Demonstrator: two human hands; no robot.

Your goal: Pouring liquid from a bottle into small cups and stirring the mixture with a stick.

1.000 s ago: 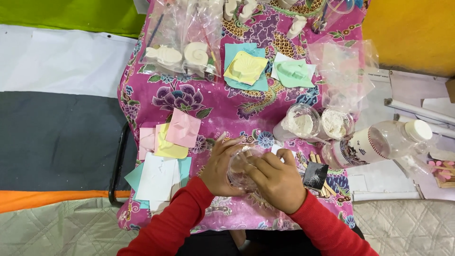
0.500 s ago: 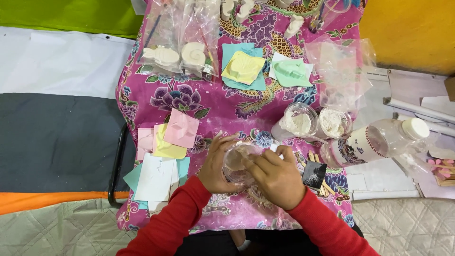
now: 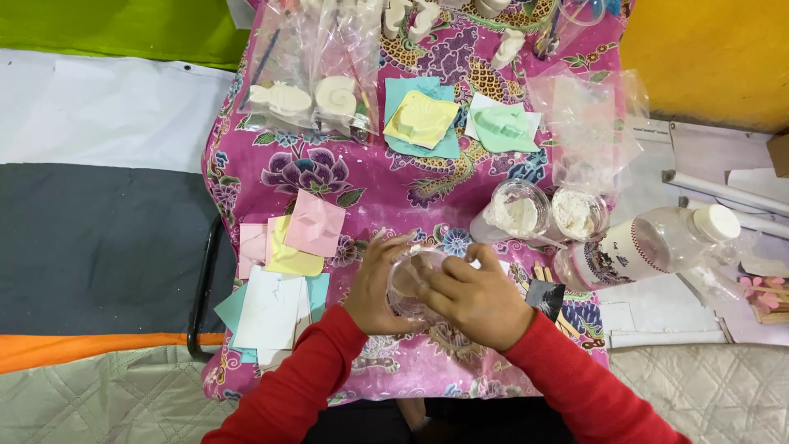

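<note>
A: Hands first; the left hand (image 3: 380, 284) wraps its curled fingers round the outer side of a clear plastic cup (image 3: 408, 284); the right hand (image 3: 475, 298) lies over the cup's other side, fingers bent and pressed close onto its rim.

B: Cup contents?

A: Cannot tell; the right fingers cover much of the mouth, and the plastic is see-through against the pink flowered cloth (image 3: 386, 193); its base is hidden under the palms.

B: Around the fingers?

A: Just beyond the left fingertips, a stack of coloured paper squares (image 3: 288, 259); beyond the right knuckles, two clear cups of white powder (image 3: 542, 212), touching; further out lies a plastic bottle (image 3: 649, 245) on its side.

B: Anything cut off?

A: Small white figures (image 3: 508, 45) at the far edge run out of view; both red sleeves (image 3: 304, 378) leave the bottom edge.
</note>
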